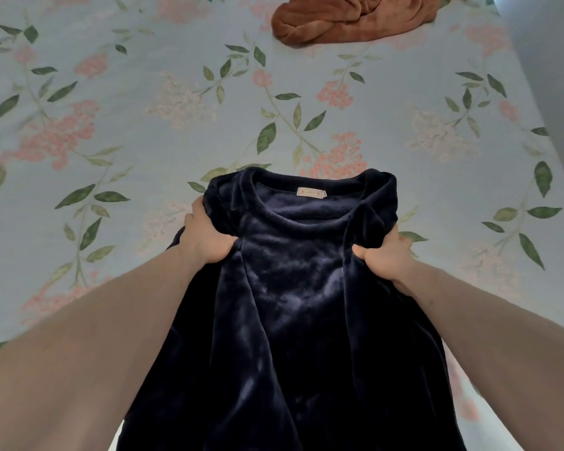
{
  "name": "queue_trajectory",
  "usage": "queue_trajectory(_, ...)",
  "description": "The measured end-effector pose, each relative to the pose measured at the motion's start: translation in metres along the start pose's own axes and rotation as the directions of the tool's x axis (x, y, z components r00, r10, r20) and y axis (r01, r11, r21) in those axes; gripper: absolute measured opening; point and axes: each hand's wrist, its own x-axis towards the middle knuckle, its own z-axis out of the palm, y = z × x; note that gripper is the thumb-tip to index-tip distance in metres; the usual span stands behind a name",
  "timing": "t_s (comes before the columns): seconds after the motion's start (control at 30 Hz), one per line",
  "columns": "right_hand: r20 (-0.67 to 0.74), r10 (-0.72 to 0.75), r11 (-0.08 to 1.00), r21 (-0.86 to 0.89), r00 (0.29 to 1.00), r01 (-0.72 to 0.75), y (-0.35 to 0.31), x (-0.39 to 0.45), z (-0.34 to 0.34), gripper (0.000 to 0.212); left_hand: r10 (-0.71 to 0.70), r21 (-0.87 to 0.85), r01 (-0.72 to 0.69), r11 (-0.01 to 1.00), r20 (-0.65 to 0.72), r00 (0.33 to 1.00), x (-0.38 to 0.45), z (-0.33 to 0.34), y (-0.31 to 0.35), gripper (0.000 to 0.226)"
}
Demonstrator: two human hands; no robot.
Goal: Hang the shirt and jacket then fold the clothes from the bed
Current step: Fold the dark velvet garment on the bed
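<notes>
Over the near half of the bed [118, 118], both hands are holding up a navy fleece top [293, 288] by its shoulders; left hand [205, 236] is gripping the left shoulder, thumb on the front, fingers going behind the fabric; right hand [385, 255] is doing the same on the right shoulder, fabric bunching above its thumb; neckline is facing the camera, small pale label [311, 192] showing inside the collar; body is hanging down towards the person and running out of frame at the bottom.

Risks, as I'm judging them: fleece is looking thick and slippery, so a shoulder could be sliding out of one grip and the top dropping skewed; right shoulder is already looking more bunched than the left, so laying it down like this is likely giving an uneven fold; sleeves aren't visible, probably hanging behind, and could be getting trapped under the body when it goes flat.

Look of the top: dark navy, plush pile with soft sheen patches, round rolled neck, heavy vertical drape folds.

Far edge of the bed: a rust-brown garment [355, 17] is lying crumpled, well apart, not yet folded.
</notes>
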Motion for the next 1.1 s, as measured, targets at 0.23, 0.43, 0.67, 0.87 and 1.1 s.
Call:
queue_trajectory(0.23, 0.041, -0.128, 0.991, 0.037, 0.991, 0.126, -0.016, -0.029, -0.010, 0.035, -0.073, -0.420, 0.147, 0.896, 0.188, 0.980, -0.021, -0.021, 0.006, 0.034)
queue_trajectory(0.43, 0.140, -0.119, 0.919, 0.391, 0.983, 0.056, -0.051, -0.068, -0.057, 0.048, 0.007, -0.607, 0.155, 0.779, 0.257, 0.966, -0.061, -0.067, 0.028, 0.028)
queue_trajectory(0.67, 0.111, -0.462, 0.881, -0.053, 0.880, 0.469, -0.024, -0.127, -0.089, 0.026, 0.173, -0.229, -0.123, 0.966, 0.215, 0.961, -0.129, -0.117, -0.002, 0.034)
queue_trajectory(0.87, 0.216, -0.577, 0.755, -0.228, 0.788, 0.615, 0.050, -0.170, -0.092, 0.029, 0.420, 0.168, -0.447, 0.879, 0.175, 0.891, -0.164, -0.114, -0.076, 0.037)
queue_trajectory(1.1, 0.396, -0.350, 0.633, -0.568, 0.849, 0.525, 0.109, -0.200, -0.065, 0.067, 0.096, 0.601, -0.418, 0.681, 0.492, 0.865, -0.203, -0.080, -0.127, 0.065)
